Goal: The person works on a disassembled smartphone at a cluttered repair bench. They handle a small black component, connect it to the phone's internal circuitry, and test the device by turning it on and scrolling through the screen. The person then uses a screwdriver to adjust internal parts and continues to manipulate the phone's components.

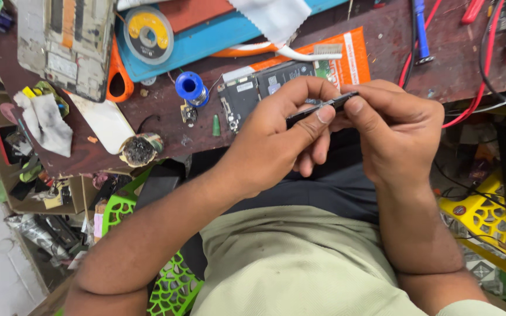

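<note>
Two hands are seen at frame centre: a thin black part [323,108] is pinched by the left hand [276,140] and gripped at its other end by the right hand [396,131], above an opened phone [253,90].

An orange packet [346,64] with white print lies flat on the counter [159,126], partly under an opened phone [259,88]. The phone's dark battery bears a small white label [245,86] and a grey one [274,88]. At top left, a larger opened device [68,41] shows white and orange stickers. Below the counter's left edge stands a brown cardboard box [7,193] of oddments.
</note>
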Motion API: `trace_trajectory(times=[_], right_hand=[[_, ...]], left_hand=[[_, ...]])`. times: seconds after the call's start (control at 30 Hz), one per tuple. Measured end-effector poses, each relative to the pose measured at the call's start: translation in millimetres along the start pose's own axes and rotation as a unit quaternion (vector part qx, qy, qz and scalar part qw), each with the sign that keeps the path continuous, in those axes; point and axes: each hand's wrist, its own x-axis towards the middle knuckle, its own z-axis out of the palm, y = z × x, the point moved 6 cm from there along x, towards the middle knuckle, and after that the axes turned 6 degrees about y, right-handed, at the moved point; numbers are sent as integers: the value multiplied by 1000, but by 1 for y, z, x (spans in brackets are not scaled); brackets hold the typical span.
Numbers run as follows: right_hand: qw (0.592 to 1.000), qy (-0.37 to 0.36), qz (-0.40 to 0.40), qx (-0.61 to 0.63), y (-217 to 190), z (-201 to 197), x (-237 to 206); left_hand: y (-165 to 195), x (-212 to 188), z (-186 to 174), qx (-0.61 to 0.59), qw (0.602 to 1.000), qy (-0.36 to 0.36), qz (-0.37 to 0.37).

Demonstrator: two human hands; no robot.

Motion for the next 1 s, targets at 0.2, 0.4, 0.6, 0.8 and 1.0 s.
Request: trace_trajectory(times=[0.2, 0.4, 0.6, 0.8, 1.0], right_hand=[[979, 35, -70, -191, -24, -2, -4], [932, -45, -187, -307, -41, 17, -11], [947, -27, -163, -274, -37, 17, -12], [952, -1, -153, -266, -34, 13, -11], [950, 0, -163, -266, -32, 12, -8]], left_hand=[[23, -8, 2, 134, 982, 17, 129], [26, -10, -1, 270, 956, 42, 108], [23, -8, 4, 249, 957, 34, 147], [20, -9, 12, 292, 935, 86, 181], [17, -7, 11, 263, 949, 100, 144]])
